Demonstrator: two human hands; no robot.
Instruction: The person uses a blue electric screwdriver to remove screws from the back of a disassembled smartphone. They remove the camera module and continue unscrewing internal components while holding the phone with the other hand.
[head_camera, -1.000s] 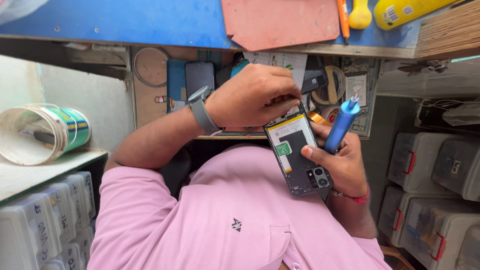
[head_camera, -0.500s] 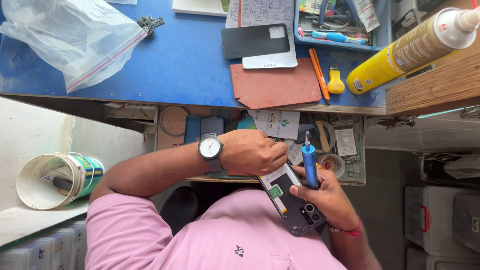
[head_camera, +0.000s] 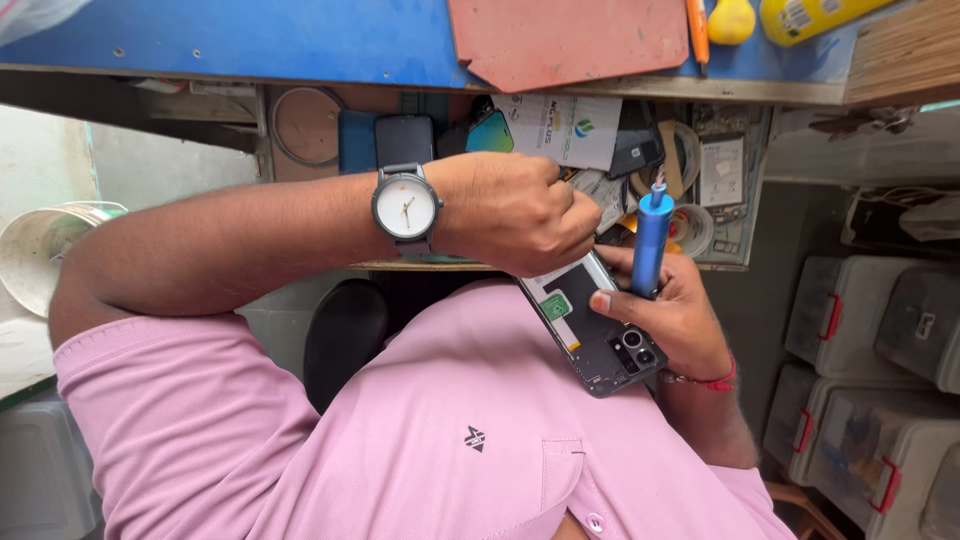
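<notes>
The right hand grips an opened black phone and a blue screwdriver together. The left hand, wearing a wristwatch, is closed in a pinch on the phone's upper end, below the blue bench.

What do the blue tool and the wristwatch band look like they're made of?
The blue tool looks like anodised metal, given its smooth satin sheen, though coated plastic is possible. The watch band seems to be grey metal mesh, judging by its fine weave and dull shine.
</notes>
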